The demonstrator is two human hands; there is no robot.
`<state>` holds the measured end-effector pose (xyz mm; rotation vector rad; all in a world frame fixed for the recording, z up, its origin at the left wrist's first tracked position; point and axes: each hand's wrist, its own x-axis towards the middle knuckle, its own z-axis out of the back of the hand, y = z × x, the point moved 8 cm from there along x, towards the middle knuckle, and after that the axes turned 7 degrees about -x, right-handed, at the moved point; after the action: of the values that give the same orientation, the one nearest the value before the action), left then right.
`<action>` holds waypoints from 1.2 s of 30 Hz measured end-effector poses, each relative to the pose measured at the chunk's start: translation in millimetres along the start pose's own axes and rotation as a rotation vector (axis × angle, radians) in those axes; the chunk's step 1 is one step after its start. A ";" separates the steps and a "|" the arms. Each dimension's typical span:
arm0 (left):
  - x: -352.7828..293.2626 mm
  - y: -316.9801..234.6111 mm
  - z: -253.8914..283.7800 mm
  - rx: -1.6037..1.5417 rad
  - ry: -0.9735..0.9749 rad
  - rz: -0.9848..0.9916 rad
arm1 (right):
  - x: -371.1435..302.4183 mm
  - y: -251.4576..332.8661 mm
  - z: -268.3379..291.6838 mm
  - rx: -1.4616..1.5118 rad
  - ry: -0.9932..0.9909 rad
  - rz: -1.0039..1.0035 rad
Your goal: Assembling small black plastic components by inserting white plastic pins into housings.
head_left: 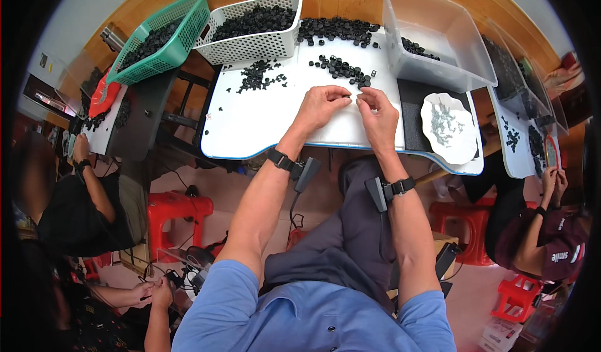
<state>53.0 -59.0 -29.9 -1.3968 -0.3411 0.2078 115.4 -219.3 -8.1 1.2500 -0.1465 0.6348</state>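
Over the white tabletop (pixel 244 127), my left hand (pixel 322 108) pinches a small black piece (pixel 347 96) between thumb and fingertips. Beside it, its fingertips nearly meeting the left ones, my right hand (pixel 379 115) is closed in a pinch; whatever it grips is too small to make out. Just beyond both hands lie loose black round caps (pixel 341 67). Smaller black pieces (pixel 258 75) are scattered to the left. On a black mat (pixel 411 111) to the right rests a white scalloped dish (pixel 466 153) holding thin silvery pins (pixel 443 123).
Along the back stand a green basket (pixel 199 23), a white perforated basket (pixel 250 50) and a clear plastic bin (pixel 438 73), each with black parts. More black caps (pixel 338 30) lie between them. People work at both sides; red stools (pixel 178 211) stand below.
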 end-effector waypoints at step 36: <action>55.3 -29.3 72.3 0.690 -0.256 -0.184 | 2.6 -21.4 7.1 0.083 -0.088 -0.104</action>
<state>77.3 21.9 14.9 -0.6536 -0.5458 0.3176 130.4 -228.5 -22.5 1.3573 -0.1288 0.5008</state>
